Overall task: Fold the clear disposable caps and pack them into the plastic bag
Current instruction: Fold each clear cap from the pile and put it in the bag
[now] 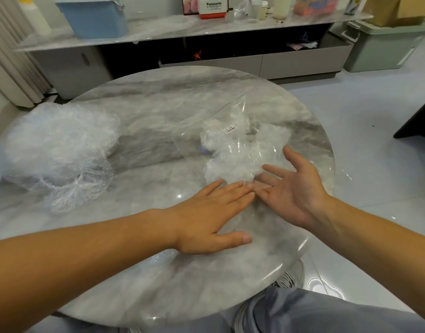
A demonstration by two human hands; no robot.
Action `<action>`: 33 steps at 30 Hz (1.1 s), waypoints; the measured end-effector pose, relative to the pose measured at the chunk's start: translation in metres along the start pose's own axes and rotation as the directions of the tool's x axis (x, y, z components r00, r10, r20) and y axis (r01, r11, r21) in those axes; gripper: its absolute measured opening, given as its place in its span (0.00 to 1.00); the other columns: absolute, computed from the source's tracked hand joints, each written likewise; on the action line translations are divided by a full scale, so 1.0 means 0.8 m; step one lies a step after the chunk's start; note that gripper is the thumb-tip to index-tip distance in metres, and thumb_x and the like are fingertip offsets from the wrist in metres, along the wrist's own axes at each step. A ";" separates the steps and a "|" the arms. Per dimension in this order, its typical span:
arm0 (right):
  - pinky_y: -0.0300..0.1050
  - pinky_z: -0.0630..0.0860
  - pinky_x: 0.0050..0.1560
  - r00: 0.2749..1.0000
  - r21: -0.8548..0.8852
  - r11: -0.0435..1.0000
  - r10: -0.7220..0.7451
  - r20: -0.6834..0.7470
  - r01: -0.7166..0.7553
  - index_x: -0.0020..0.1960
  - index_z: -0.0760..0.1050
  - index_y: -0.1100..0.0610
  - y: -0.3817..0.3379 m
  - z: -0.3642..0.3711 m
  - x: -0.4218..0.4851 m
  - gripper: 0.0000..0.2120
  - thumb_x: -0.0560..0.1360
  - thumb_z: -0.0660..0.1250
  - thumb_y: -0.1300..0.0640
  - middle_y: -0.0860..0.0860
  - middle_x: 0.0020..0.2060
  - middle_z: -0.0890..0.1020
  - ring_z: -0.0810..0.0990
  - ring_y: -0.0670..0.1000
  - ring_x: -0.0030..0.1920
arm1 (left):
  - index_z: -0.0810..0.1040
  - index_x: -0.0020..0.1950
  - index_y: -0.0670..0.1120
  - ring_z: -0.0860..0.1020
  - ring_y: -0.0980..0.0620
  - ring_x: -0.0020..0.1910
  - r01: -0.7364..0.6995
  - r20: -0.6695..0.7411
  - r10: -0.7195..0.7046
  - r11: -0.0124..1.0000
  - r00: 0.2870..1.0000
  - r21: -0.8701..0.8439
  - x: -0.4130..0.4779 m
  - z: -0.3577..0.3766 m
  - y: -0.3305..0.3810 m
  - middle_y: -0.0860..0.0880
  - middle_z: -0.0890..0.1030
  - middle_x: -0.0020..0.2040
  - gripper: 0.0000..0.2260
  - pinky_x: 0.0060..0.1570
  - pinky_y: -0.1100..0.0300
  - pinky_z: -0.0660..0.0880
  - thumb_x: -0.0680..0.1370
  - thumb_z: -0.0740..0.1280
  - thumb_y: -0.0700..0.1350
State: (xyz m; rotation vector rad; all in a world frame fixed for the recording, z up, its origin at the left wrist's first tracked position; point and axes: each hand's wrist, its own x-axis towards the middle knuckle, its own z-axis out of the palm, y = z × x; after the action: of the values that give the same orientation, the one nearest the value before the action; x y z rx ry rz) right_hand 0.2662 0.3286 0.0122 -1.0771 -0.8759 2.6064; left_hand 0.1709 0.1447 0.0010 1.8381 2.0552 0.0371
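A: Where is the clear plastic bag with the white barcode sticker [252, 116]?

B: It lies flat on the round grey marbled desk [158, 104], and I'll place everything else from it. Inside the bag, under the sticker, sits a white crumpled bundle of clear disposable caps [233, 155].

A: And the caps that aren't packed?

B: A loose heap of crinkled clear caps [60, 145] rests on the desk well to the left of the bag, apart from it.

A: What are the hands doing?

B: The left hand [211, 212] lies palm down on the near part of the bag, fingers straight and together, thumb stretched out toward the person. Its grip is loose and holds nothing; it only presses flat on the film.

A: And the right?

B: The right hand [293, 188] is at the bag's near right part, palm turned up and inward, fingers spread. Its grip is also slack, with nothing in it. Its fingertips meet those of the left hand just on the near side of the packed bundle. Whether the right hand is inside the bag or on top of it, I cannot tell.

A: Anything beyond the bag?

B: Far behind it stands a low grey cabinet with a marbled top [206, 27], carrying a blue plastic bin [96, 18] and a white and red box marked Panasonic [212, 7]. Behind the bag to the right, a pale green lidded tub [379, 46] stands on the floor.
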 end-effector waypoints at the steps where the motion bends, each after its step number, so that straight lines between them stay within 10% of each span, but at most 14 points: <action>1: 0.59 0.75 0.66 1.000 -0.010 1.000 -0.009 -0.018 0.009 0.74 0.65 0.64 0.001 0.001 0.000 0.35 0.78 0.67 0.40 0.65 0.71 0.71 0.77 0.69 0.65 | 0.40 0.83 0.49 0.32 0.61 0.78 0.001 0.002 -0.001 1.000 1.000 -0.003 -0.001 0.000 -0.002 0.54 0.37 0.82 0.37 0.79 0.51 0.35 0.81 0.48 0.68; 14: 0.55 0.82 0.47 0.936 -0.532 0.845 -0.233 -0.265 0.059 0.57 0.72 0.59 -0.008 -0.018 -0.044 0.13 0.81 0.67 0.50 0.57 0.46 0.74 0.81 0.56 0.45 | 0.47 0.82 0.60 0.32 0.59 0.79 -0.019 0.027 0.020 0.999 0.999 -0.025 -0.012 0.001 -0.013 0.54 0.40 0.83 0.32 0.79 0.50 0.35 0.81 0.49 0.69; 22: 0.49 0.77 0.36 0.921 -0.745 0.566 -0.351 0.171 0.354 0.46 0.79 0.61 0.009 0.049 -0.042 0.14 0.82 0.64 0.52 0.53 0.33 0.81 0.79 0.52 0.33 | 0.54 0.82 0.57 0.41 0.60 0.80 0.151 -0.152 -0.171 0.980 0.974 -0.133 -0.060 -0.016 -0.037 0.54 0.49 0.83 0.34 0.80 0.55 0.40 0.79 0.46 0.71; 33: 0.49 0.75 0.66 0.855 -0.861 0.160 0.127 0.502 0.482 0.58 0.83 0.46 0.111 0.172 0.017 0.16 0.82 0.59 0.41 0.41 0.63 0.80 0.77 0.43 0.63 | 0.76 0.70 0.55 0.62 0.44 0.77 0.741 -0.322 -0.768 0.630 0.553 -0.232 -0.226 0.004 -0.144 0.45 0.65 0.78 0.22 0.73 0.50 0.60 0.83 0.54 0.62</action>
State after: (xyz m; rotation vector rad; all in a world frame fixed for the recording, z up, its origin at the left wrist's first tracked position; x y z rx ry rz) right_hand 0.1653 0.1996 0.0294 -0.2595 -2.8725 1.7890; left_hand 0.0752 -0.0467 0.0150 0.7714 2.9302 0.2617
